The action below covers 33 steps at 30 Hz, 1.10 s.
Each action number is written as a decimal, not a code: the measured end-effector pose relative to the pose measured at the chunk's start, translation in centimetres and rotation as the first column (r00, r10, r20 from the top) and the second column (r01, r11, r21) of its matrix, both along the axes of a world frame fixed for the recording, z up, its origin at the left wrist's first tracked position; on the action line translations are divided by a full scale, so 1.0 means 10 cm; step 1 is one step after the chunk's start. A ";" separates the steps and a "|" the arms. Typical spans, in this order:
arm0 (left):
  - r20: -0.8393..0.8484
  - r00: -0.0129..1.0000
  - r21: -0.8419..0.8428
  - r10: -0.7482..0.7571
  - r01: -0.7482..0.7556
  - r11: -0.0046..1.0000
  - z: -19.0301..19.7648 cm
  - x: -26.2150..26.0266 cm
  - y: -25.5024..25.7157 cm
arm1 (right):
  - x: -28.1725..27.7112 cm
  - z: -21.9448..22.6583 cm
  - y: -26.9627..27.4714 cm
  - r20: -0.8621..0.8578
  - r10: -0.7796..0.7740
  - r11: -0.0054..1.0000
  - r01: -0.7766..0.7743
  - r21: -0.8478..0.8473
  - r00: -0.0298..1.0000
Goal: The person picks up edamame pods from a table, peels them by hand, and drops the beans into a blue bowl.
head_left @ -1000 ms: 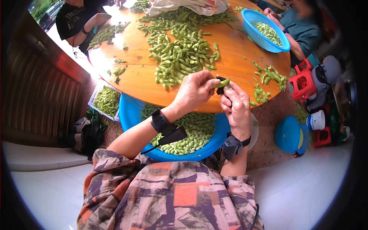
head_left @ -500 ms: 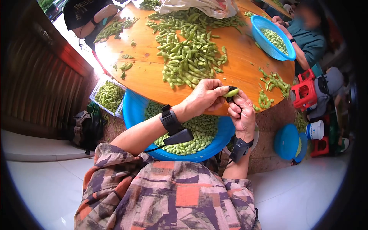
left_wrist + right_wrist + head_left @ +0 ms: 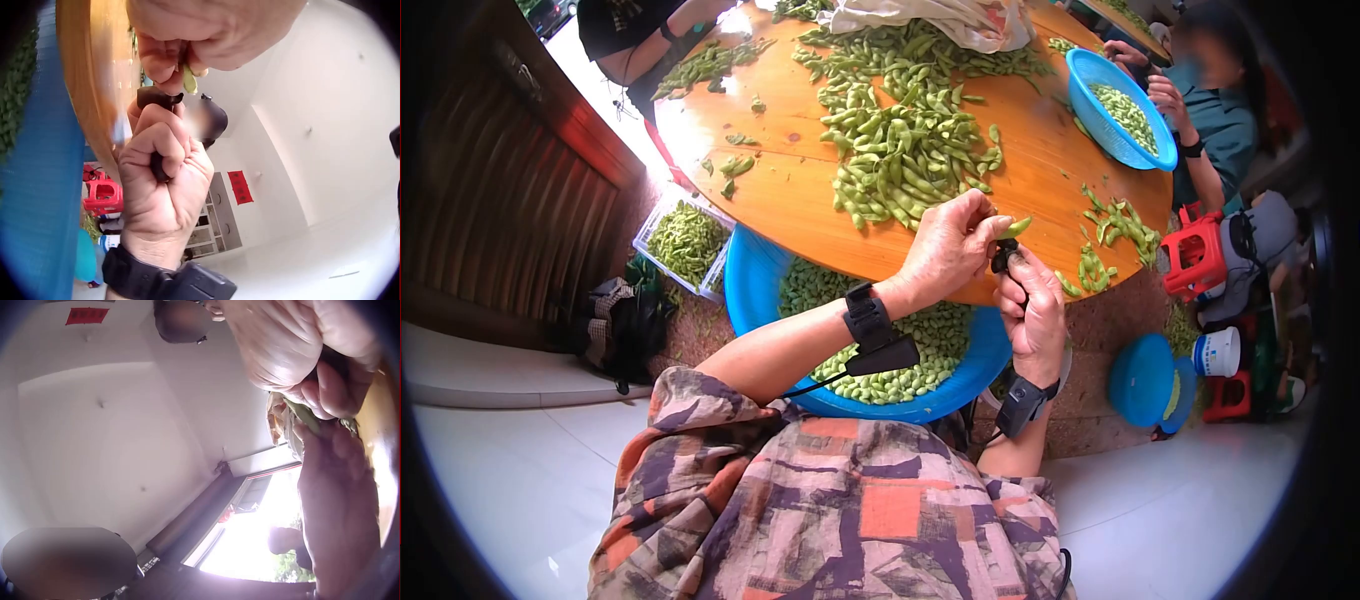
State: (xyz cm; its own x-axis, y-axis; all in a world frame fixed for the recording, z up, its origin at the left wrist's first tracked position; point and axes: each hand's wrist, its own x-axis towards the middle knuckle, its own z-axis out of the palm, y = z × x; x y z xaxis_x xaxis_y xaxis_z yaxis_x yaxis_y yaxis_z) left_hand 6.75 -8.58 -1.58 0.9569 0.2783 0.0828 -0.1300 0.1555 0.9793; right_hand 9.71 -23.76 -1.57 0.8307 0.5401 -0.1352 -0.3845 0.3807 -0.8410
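Over the table's near edge, my left hand [image 3: 945,245] pinches a green edamame pod [image 3: 1017,227] between thumb and fingers, its tip poking out to the right. Just below it, my right hand [image 3: 1035,300] grips a small black tool [image 3: 1003,256], whose upper end is close to the pod. In the left wrist view the tool's dark butt end [image 3: 160,167] shows between the curled right fingers; its exact kind cannot be told. Beneath both hands, a large blue basin [image 3: 745,290] holds shelled green beans [image 3: 920,365].
A heap of pods [image 3: 900,150] spreads over the round wooden table [image 3: 785,195]. Smaller pods [image 3: 1120,225] lie at right. Another person sits by a blue bowl [image 3: 1090,105] of beans. A white crate [image 3: 725,265] of pods stands left, a red stool [image 3: 1195,255] right.
The pod, earlier lying against the black tool, now stands out above it, tip pointing up and right. The person at the right has raised a hand. The head view has shifted slightly.
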 end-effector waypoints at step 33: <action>-0.103 0.938 0.146 -0.331 0.343 0.928 0.01 0.00 0.21 | 0.08 0.12 -0.04 0.166 0.112 0.971 -0.072 -0.228 0.980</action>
State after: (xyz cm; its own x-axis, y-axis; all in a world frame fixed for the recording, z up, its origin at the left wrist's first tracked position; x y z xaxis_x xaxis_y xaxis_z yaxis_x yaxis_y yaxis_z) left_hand 6.75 -6.53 -1.51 0.9970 -0.0729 0.0240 -0.0227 0.0187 0.9996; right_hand 10.49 -24.15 -0.34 0.7999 0.5890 -0.1149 -0.2473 0.1492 -0.9574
